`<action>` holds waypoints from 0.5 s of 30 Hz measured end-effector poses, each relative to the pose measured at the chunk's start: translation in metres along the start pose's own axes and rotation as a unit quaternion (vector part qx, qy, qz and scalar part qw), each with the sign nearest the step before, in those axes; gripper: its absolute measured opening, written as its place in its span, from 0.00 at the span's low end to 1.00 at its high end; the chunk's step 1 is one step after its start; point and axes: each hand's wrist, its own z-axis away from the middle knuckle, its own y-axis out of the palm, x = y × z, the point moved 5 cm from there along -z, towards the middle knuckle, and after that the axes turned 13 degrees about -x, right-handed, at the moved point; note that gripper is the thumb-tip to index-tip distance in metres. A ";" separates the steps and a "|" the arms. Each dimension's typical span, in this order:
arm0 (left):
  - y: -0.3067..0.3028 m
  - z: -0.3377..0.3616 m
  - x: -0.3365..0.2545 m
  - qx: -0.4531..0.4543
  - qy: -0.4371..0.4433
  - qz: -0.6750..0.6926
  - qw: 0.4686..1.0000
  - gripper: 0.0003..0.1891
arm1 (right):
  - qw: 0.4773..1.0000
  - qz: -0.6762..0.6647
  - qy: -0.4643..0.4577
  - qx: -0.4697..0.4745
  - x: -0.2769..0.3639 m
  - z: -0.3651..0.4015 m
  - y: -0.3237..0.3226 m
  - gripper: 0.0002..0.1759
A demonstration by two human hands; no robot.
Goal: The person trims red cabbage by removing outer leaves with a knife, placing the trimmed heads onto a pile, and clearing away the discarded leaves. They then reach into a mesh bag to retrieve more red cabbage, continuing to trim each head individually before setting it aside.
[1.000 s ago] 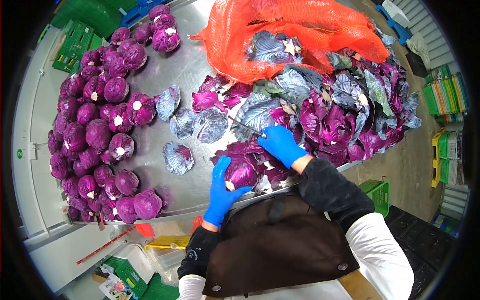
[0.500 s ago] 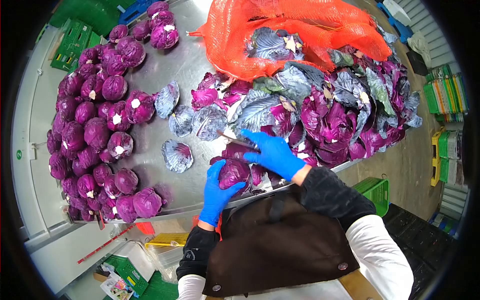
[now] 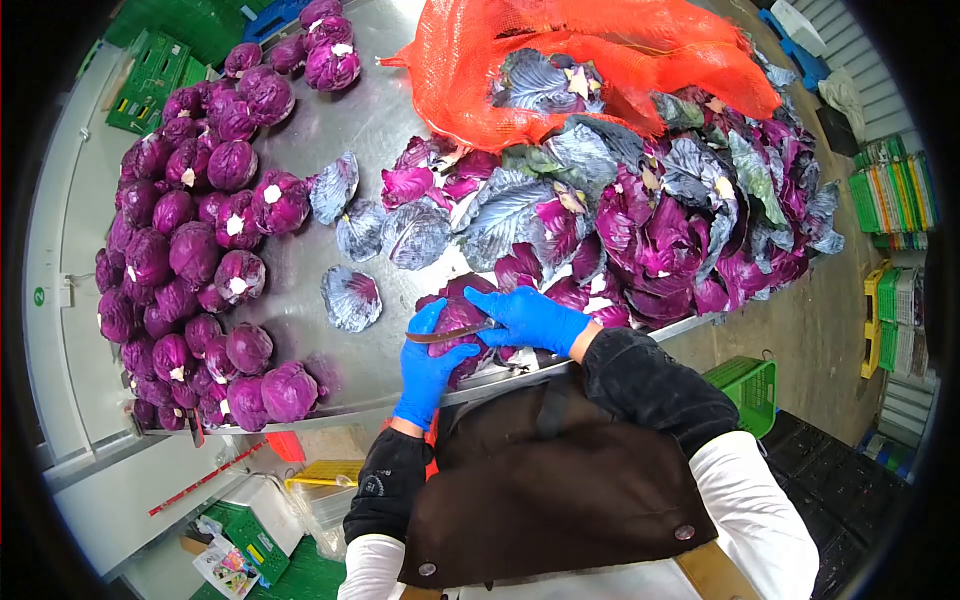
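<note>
At the table's near edge, my blue-gloved left hand (image 3: 424, 372) grips the left side of a red cabbage (image 3: 456, 314), thumb and fingers around it. My right hand (image 3: 535, 322), also in a blue glove, is closed on a knife (image 3: 445, 336). The blade points left across the cabbage, close to my left fingers; whether it cuts in cannot be told. Part of the cabbage is hidden by both hands. Loose grey-purple outer leaves (image 3: 352, 299) lie to the left and beyond it.
Many red cabbages (image 3: 192, 252) are piled on the left of the metal table (image 3: 300, 150). A heap of trimmed leaves (image 3: 665, 245) covers the right side, with an orange net bag (image 3: 455, 80) behind. A green crate (image 3: 745, 392) stands below the right edge.
My right hand has moved the knife left and down, from above the leaves onto the cabbage. My left hand has shifted slightly left and toward me, staying on the cabbage.
</note>
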 end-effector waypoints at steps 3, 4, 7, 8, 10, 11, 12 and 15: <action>-0.002 -0.004 0.008 0.012 -0.023 0.008 1.000 0.40 | 0.999 0.008 -0.002 0.032 -0.004 -0.007 0.001 0.40; -0.003 -0.004 0.007 0.012 -0.021 0.008 1.000 0.40 | 0.999 0.026 -0.008 0.044 -0.004 -0.007 0.003 0.40; -0.007 0.001 0.003 0.015 -0.011 0.005 1.000 0.40 | 0.999 0.028 0.024 0.007 -0.024 -0.005 0.000 0.26; -0.009 0.003 -0.001 0.026 0.041 -0.025 0.999 0.40 | 0.998 0.052 0.034 0.000 -0.037 -0.003 -0.003 0.21; -0.013 0.007 -0.003 0.040 0.089 -0.061 0.993 0.40 | 0.979 0.051 0.194 -0.021 -0.052 0.006 -0.010 0.15; -0.011 0.007 -0.001 0.027 0.086 -0.058 0.994 0.40 | 0.973 0.043 0.216 -0.072 -0.052 0.007 -0.014 0.18; -0.009 0.007 0.000 0.016 0.081 -0.056 0.995 0.40 | 0.962 0.034 0.240 -0.124 -0.041 0.005 -0.021 0.22; -0.008 0.006 -0.006 0.015 0.024 -0.043 0.999 0.41 | 0.992 -0.011 0.055 -0.115 0.034 -0.010 -0.028 0.34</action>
